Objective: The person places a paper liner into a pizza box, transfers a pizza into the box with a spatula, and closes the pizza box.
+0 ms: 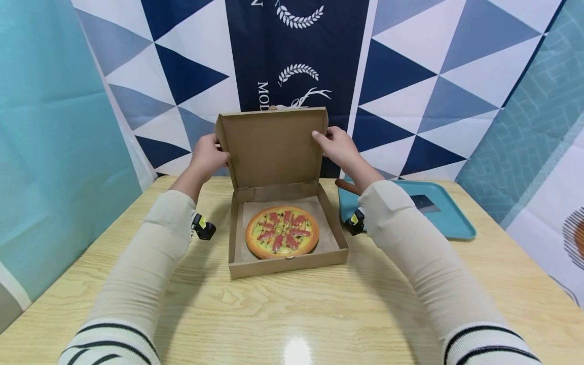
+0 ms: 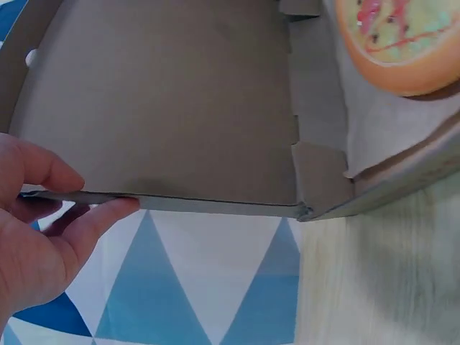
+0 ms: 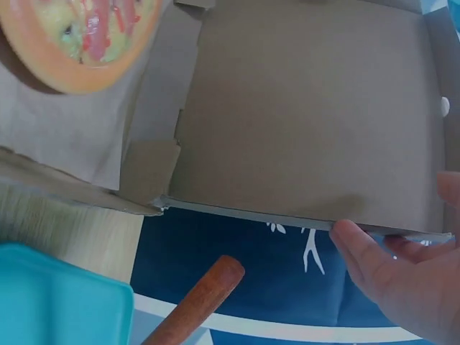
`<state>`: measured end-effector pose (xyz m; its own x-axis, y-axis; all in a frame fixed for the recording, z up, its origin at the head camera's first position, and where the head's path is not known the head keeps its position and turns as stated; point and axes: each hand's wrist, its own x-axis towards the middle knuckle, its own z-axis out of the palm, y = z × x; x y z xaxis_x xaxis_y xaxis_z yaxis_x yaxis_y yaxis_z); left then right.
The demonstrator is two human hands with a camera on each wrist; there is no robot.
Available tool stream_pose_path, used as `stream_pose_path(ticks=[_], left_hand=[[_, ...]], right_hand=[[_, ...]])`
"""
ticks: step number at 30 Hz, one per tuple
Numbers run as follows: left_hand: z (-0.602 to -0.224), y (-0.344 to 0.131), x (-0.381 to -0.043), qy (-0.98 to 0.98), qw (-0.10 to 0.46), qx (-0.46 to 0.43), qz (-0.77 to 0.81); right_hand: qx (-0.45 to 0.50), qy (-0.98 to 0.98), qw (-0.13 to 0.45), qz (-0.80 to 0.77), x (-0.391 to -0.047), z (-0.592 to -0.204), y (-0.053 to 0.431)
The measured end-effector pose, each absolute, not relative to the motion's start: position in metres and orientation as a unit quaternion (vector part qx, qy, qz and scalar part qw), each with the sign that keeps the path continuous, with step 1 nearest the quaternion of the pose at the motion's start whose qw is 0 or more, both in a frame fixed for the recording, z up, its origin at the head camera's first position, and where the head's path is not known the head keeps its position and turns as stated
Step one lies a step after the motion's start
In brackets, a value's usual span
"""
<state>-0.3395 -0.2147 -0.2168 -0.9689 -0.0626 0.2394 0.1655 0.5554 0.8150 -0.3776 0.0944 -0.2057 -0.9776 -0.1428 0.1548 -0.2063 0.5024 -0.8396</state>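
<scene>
A cardboard pizza box [image 1: 288,264] stands on the table with its lid [image 1: 276,147] raised upright at the back. Inside, a round pizza [image 1: 283,232] with red and yellow topping lies on a sheet of pale paper [image 1: 244,253]. My left hand [image 1: 209,158] pinches the lid's left edge near its upper corner; thumb and fingers [image 2: 108,215] straddle the cardboard in the left wrist view. On the opposite side, my right hand [image 1: 338,146] grips the lid's right edge near the top, with fingertips [image 3: 352,233] along the side flap.
To the right lies a blue tray [image 1: 456,218] holding a dark flat piece [image 1: 424,203]. A brown wooden handle [image 1: 348,186] sticks out past the tray's left edge, partly behind my right forearm. A patterned cloth [image 1: 201,66] hangs just behind the wooden table [image 1: 255,314].
</scene>
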Motion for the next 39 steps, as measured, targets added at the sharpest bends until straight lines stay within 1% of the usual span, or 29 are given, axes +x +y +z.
stream_pose_path(ticks=[6,17,22,26,28,33,39], left_hand=[[-0.225,-0.216,-0.331,-0.88,0.161,-0.037,-0.445],[-0.242,-0.215,-0.313,-0.874,0.234,-0.099,-0.415],[-0.251,-0.215,-0.305,-0.873,0.242,-0.099,-0.412],[-0.257,-0.215,-0.298,-0.873,0.234,-0.091,-0.418],[-0.258,-0.216,-0.294,-0.869,0.222,-0.096,-0.432],[-0.258,-0.222,-0.283,-0.842,0.159,-0.128,-0.499],[-0.257,-0.228,-0.273,-0.746,0.081,-0.18,-0.637]], right_hand=[[0.113,-0.873,0.043,0.473,-0.365,-0.206,0.099],[0.152,-0.85,0.05,0.502,-0.346,-0.222,0.113],[0.148,-0.823,0.039,0.547,-0.337,-0.23,0.115],[0.144,-0.817,0.032,0.558,-0.331,-0.234,0.118],[0.15,-0.813,0.029,0.562,-0.328,-0.235,0.12],[0.174,-0.791,0.028,0.586,-0.319,-0.232,0.125],[0.153,-0.768,0.006,0.622,-0.312,-0.227,0.126]])
